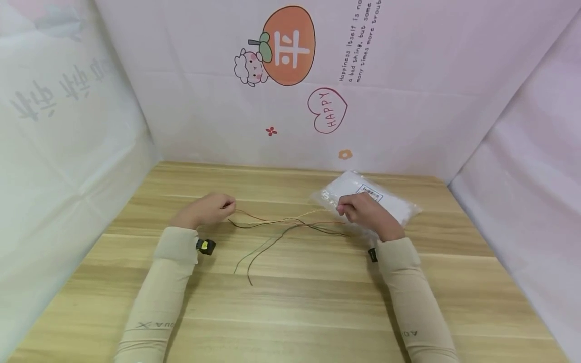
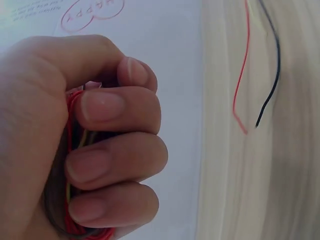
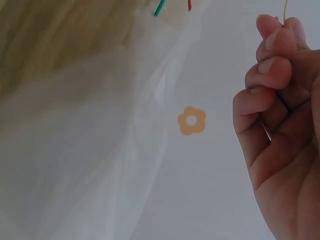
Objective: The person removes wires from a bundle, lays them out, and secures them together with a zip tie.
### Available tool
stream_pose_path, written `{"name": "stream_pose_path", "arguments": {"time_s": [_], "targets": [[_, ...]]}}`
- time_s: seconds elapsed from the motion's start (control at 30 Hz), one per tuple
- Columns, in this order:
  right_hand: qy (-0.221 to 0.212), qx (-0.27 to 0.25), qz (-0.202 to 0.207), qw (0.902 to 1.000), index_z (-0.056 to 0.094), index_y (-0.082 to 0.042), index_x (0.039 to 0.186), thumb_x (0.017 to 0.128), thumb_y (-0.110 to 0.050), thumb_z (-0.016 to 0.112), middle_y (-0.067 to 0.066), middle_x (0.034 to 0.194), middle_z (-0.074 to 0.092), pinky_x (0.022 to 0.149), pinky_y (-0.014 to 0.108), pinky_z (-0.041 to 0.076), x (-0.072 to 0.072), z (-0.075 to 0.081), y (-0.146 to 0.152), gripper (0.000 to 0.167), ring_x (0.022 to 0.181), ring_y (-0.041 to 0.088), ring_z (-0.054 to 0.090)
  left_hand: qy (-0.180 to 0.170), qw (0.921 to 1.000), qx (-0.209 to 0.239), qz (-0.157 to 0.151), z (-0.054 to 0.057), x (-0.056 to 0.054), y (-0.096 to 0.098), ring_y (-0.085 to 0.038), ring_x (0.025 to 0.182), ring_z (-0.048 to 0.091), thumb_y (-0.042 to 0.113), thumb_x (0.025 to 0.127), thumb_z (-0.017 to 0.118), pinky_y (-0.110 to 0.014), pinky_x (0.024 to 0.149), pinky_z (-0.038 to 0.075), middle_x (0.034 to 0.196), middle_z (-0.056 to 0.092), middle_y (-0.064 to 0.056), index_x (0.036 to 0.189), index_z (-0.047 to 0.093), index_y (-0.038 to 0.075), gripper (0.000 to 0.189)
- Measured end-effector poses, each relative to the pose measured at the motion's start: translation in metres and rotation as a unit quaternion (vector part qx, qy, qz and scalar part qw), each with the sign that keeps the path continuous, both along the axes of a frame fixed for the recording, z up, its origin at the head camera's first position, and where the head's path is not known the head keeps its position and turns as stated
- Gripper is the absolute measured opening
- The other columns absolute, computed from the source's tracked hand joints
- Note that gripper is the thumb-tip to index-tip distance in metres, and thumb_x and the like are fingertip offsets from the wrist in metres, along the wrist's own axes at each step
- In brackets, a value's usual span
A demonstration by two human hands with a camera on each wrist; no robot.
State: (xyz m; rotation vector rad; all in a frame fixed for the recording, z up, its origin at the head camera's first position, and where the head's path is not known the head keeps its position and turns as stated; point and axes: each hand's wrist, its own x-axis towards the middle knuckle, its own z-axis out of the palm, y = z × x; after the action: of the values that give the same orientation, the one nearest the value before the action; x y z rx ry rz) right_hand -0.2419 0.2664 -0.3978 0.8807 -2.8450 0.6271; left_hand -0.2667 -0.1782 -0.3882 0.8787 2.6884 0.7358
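Observation:
My left hand (image 1: 206,209) is curled round a coiled bundle of thin wires (image 2: 70,107) with red, yellow and dark strands; the fingers hide part of it. In the left wrist view a red wire (image 2: 237,90) and a black wire (image 2: 278,55) show beyond the fingers. To the right, my right hand (image 1: 365,212) pinches a yellow wire (image 3: 285,10) between thumb and fingertips. More loose strands cross between the hands, among them a dark wire (image 1: 268,247) bending toward the front. A green wire end (image 3: 159,7) appears at the top of the right wrist view.
Behind and beneath the right hand lies a clear plastic bag (image 1: 395,204) with white contents and a printed label. The wood-grain table (image 1: 290,317) is bounded by white printed cloth (image 1: 204,111) at the back and both sides.

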Motion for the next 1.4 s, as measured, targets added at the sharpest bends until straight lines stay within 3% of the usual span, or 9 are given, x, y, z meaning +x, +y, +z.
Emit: {"name": "stream_pose_path", "arguments": {"time_s": [0.13, 0.27, 0.37, 0.53, 0.7, 0.9, 1.07, 1.23, 1.4], "targets": [[-0.019, 0.004, 0.016, 0.9997, 0.073, -0.009, 0.083, 0.103, -0.001, 0.058, -0.01, 0.062, 0.053, 0.073, 0.03, 0.047, -0.001, -0.004, -0.01, 0.027, 0.06, 0.004, 0.047, -0.001, 0.9999, -0.007, -0.016, 0.0, 0.003, 0.01, -0.012, 0.058, 0.031, 0.012, 0.105, 0.044, -0.029, 0.062, 0.034, 0.064, 0.034, 0.005, 0.071, 0.042, 0.016, 0.035], [-0.024, 0.016, 0.017, 0.9994, 0.078, -0.009, 0.088, 0.104, -0.011, 0.065, -0.006, 0.069, 0.068, 0.07, 0.03, 0.051, 0.0, -0.006, -0.016, 0.02, 0.063, 0.001, 0.054, 0.011, 0.9995, -0.021, -0.023, 0.001, 0.007, 0.021, -0.01, 0.057, 0.032, 0.011, 0.104, 0.046, -0.027, 0.061, 0.034, 0.064, 0.035, 0.005, 0.069, 0.042, 0.017, 0.036], [-0.018, 0.02, 0.006, 0.9996, 0.081, -0.008, 0.096, 0.103, -0.011, 0.066, -0.003, 0.08, 0.077, 0.075, 0.032, 0.056, 0.0, -0.005, -0.016, 0.017, 0.07, 0.001, 0.062, 0.016, 0.9991, -0.028, -0.027, 0.001, 0.01, 0.028, -0.01, 0.057, 0.034, 0.01, 0.104, 0.048, -0.027, 0.062, 0.034, 0.064, 0.037, 0.005, 0.07, 0.046, 0.017, 0.034], [-0.007, 0.026, -0.008, 0.9996, 0.078, -0.006, 0.091, 0.104, -0.011, 0.066, -0.005, 0.071, 0.065, 0.069, 0.03, 0.051, 0.002, -0.002, -0.017, 0.018, 0.065, 0.005, 0.054, 0.027, 0.9985, -0.027, -0.04, -0.001, 0.013, 0.038, -0.009, 0.058, 0.036, 0.008, 0.101, 0.05, -0.025, 0.061, 0.034, 0.064, 0.039, 0.005, 0.073, 0.054, 0.015, 0.029], [0.02, 0.011, -0.002, 0.9997, 0.078, -0.004, 0.091, 0.103, -0.013, 0.068, -0.007, 0.067, 0.057, 0.066, 0.027, 0.045, 0.005, 0.002, -0.024, 0.017, 0.061, 0.006, 0.048, 0.044, 0.9973, -0.026, -0.053, -0.002, 0.016, 0.047, -0.007, 0.058, 0.035, 0.008, 0.1, 0.053, -0.026, 0.065, 0.036, 0.063, 0.038, 0.006, 0.072, 0.052, 0.016, 0.029], [0.05, -0.001, 0.033, 0.9982, 0.08, -0.006, 0.096, 0.101, -0.013, 0.071, -0.003, 0.076, 0.071, 0.069, 0.029, 0.053, 0.011, 0.008, -0.041, 0.013, 0.068, 0.005, 0.057, 0.05, 0.9961, -0.033, -0.065, -0.003, 0.019, 0.058, -0.006, 0.057, 0.034, 0.009, 0.099, 0.054, -0.027, 0.071, 0.038, 0.063, 0.036, 0.007, 0.07, 0.048, 0.018, 0.032], [0.054, -0.014, 0.063, 0.9965, 0.081, -0.003, 0.102, 0.1, -0.012, 0.073, 0.003, 0.092, 0.08, 0.075, 0.033, 0.061, 0.018, 0.013, -0.057, 0.012, 0.08, 0.01, 0.072, 0.049, 0.9955, -0.045, -0.067, -0.002, 0.023, 0.068, -0.006, 0.058, 0.037, 0.01, 0.1, 0.056, -0.023, 0.063, 0.036, 0.063, 0.041, 0.007, 0.071, 0.053, 0.016, 0.03], [0.058, -0.02, 0.096, 0.9935, 0.08, -0.003, 0.101, 0.098, -0.011, 0.075, 0.004, 0.092, 0.08, 0.076, 0.031, 0.062, 0.025, 0.017, -0.074, 0.01, 0.081, 0.013, 0.074, 0.057, 0.9937, -0.051, -0.082, -0.001, 0.029, 0.078, -0.006, 0.059, 0.039, 0.009, 0.099, 0.057, -0.02, 0.06, 0.036, 0.065, 0.045, 0.006, 0.075, 0.06, 0.013, 0.025], [0.103, -0.009, 0.12, 0.9873, 0.081, -0.006, 0.099, 0.096, -0.012, 0.078, 0.0, 0.091, 0.08, 0.072, 0.027, 0.06, 0.03, 0.014, -0.088, 0.007, 0.079, 0.008, 0.072, 0.047, 0.9936, -0.053, -0.088, 0.001, 0.035, 0.085, -0.005, 0.058, 0.039, 0.009, 0.098, 0.057, -0.02, 0.059, 0.036, 0.064, 0.044, 0.006, 0.073, 0.058, 0.014, 0.026]]}}
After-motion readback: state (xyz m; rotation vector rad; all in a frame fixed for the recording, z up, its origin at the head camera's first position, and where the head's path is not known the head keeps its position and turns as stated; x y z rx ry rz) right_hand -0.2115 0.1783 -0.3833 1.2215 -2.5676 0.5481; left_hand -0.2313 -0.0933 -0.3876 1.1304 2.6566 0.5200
